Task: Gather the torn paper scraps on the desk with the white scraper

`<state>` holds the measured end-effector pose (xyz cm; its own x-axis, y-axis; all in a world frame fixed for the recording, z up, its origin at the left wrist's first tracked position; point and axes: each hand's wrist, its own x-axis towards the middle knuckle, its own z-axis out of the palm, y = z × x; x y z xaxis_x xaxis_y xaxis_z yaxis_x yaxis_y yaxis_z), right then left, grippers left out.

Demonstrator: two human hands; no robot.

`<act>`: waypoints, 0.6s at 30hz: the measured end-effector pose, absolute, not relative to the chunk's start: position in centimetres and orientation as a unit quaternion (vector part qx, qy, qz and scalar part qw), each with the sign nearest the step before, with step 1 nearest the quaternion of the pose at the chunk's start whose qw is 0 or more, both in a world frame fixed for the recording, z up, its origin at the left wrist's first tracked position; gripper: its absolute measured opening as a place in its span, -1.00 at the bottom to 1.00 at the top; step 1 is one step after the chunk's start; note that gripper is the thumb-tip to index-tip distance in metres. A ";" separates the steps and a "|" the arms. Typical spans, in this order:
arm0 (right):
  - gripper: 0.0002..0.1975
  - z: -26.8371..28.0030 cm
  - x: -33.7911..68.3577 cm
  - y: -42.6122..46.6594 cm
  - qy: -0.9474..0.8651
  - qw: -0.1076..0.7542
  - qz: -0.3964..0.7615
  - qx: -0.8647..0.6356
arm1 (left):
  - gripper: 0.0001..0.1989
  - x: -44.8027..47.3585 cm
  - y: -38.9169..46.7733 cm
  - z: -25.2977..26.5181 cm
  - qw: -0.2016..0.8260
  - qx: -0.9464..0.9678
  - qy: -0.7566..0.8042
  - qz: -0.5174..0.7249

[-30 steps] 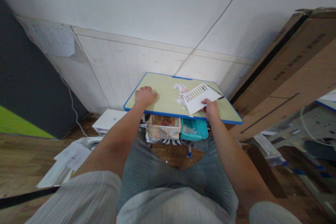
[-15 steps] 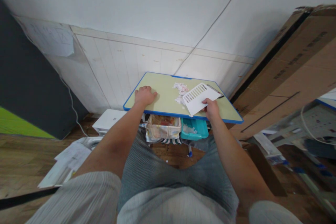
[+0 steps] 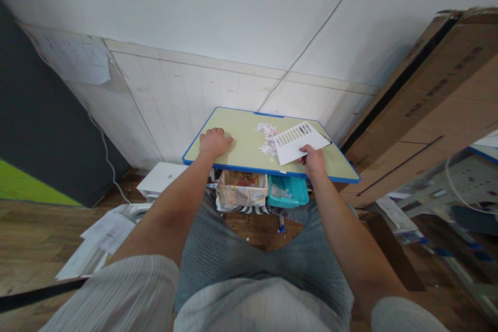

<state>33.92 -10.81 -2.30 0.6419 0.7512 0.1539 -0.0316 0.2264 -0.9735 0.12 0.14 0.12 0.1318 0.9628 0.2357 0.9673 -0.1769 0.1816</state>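
On the left part of a pale yellow-green table (image 3: 245,140) with a blue edge, my left hand (image 3: 215,142) lies palm down, fingers spread and holding nothing. Between thumb and fingers of my right hand (image 3: 313,161) is the near edge of a white card (image 3: 293,150). A row of rectangular slots runs along the card's far side. To its left lies a loose heap of small paper scraps (image 3: 268,140), and one scrap (image 3: 283,171) sits at the table's front edge. Something dark and thin, mostly covered by the card, shows at its right corner; I cannot make out its kind.
Below the table's front edge are a lined basket (image 3: 241,196) and a turquoise bin (image 3: 288,199) with paper bits inside. Large cardboard boxes (image 3: 424,104) lean at the right. A white box (image 3: 161,179) and papers (image 3: 109,231) lie at the left. A wall stands behind.
The white card has turned slightly and shifted a little right, uncovering more of the scraps and the table's front edge. My left hand has stayed in place.
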 end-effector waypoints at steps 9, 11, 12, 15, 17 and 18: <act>-0.63 -3.9 35.0 -16.7 -0.341 0.731 0.273 -0.524 | -0.37 -0.2 0.5 -0.3 0.015 -0.756 -0.636 -0.154; -0.63 -3.9 35.3 -17.4 -0.345 0.730 0.279 -0.520 | -0.37 -0.2 0.6 -0.3 0.019 -0.756 -0.637 -0.148; -0.65 -3.9 35.4 -17.5 -0.346 0.728 0.283 -0.519 | -0.37 -0.2 0.6 -0.2 0.020 -0.757 -0.636 -0.145; -0.71 -4.0 35.5 -17.6 -0.352 0.721 0.293 -0.519 | -0.36 -0.2 0.5 0.0 0.024 -0.760 -0.635 -0.139; -0.74 -4.1 35.4 -17.5 -0.354 0.716 0.296 -0.523 | -0.35 -0.1 0.5 0.1 0.026 -0.759 -0.636 -0.140; -0.75 -4.2 35.4 -17.4 -0.354 0.714 0.297 -0.526 | -0.34 -0.1 0.4 0.1 0.027 -0.758 -0.636 -0.141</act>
<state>35.35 -17.45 -4.16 0.5727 0.7966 0.1937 -0.0502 0.2699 -0.9616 -0.13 0.44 0.09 0.1509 0.9570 0.2478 0.9722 -0.1891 0.1383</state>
